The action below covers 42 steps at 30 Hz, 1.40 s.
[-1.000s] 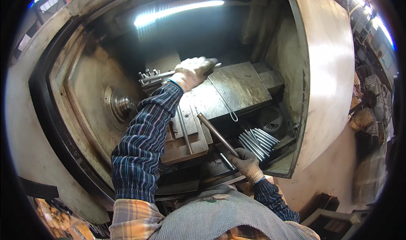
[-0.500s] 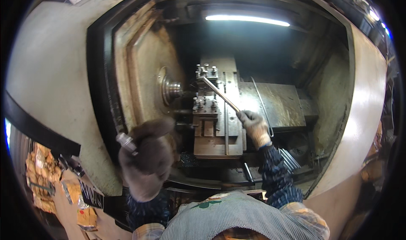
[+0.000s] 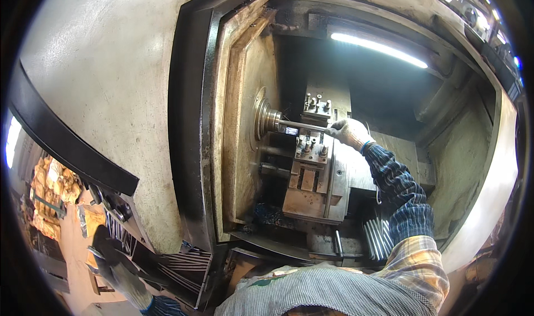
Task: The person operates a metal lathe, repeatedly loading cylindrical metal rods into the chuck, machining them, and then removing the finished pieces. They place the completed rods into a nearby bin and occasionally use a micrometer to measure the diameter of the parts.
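The right hand point(image 3: 349, 132), gloved, is closed around the outer end of a thin metal rod point(image 3: 303, 126) at centre frame, its far tip in the lathe chuck point(image 3: 268, 118). The rod looks stiff, smooth, likely oily and fairly light; gripping near its end suits guiding it. The left hand point(image 3: 114, 266), lower left, loosely curled near a rack of rods point(image 3: 183, 260); whether it holds anything I cannot tell
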Tool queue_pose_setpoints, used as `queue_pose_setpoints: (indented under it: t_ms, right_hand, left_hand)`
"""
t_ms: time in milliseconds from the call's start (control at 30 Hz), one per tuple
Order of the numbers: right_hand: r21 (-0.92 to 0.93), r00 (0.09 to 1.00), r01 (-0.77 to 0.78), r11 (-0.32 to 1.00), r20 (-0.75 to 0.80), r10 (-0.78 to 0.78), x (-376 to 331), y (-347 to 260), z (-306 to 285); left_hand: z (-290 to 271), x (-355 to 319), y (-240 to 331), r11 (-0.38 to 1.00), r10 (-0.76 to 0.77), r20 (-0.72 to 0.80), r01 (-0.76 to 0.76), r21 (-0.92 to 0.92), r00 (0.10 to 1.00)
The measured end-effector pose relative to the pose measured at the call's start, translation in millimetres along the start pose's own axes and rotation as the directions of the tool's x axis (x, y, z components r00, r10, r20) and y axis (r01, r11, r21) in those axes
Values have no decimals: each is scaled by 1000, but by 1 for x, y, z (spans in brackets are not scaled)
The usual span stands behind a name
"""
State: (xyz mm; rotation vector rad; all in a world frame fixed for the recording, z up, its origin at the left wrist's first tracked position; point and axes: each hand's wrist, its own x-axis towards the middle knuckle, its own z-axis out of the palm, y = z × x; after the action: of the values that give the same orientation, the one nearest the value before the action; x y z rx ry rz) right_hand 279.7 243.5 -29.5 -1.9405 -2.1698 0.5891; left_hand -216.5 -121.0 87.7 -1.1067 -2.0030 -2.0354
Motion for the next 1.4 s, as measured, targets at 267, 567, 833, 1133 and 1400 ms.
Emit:
queue_pose_setpoints:
  t_ms: [267, 567, 833, 1133, 1400]
  right_hand:
    - [-20, 993, 107, 994, -51, -108, 34, -8, 47]
    - [-145, 991, 108, 983, 90, -95, 25, 17, 8]
    - [-85, 940, 309, 947, 177, -291, 68, -123, 38]
    - [-86, 951, 214, 973, 246, -187, 64, -129, 36]
    - [-154, 936, 335, 930, 168, -309, 16, -131, 28]
  left_hand:
    - [69, 51, -55, 975, 80, -112, -101, -197, 990]
    - [62, 41, -68, 905, 114, -70, -133, -404, 991]
    - [73, 26, -45, 979, 112, -236, -148, -140, 965]
    - [64, 27, -57, 927, 345, -153, -310, 211, 926]
    - [69, -25, -8, 915, 336, -123, -293, 276, 934]
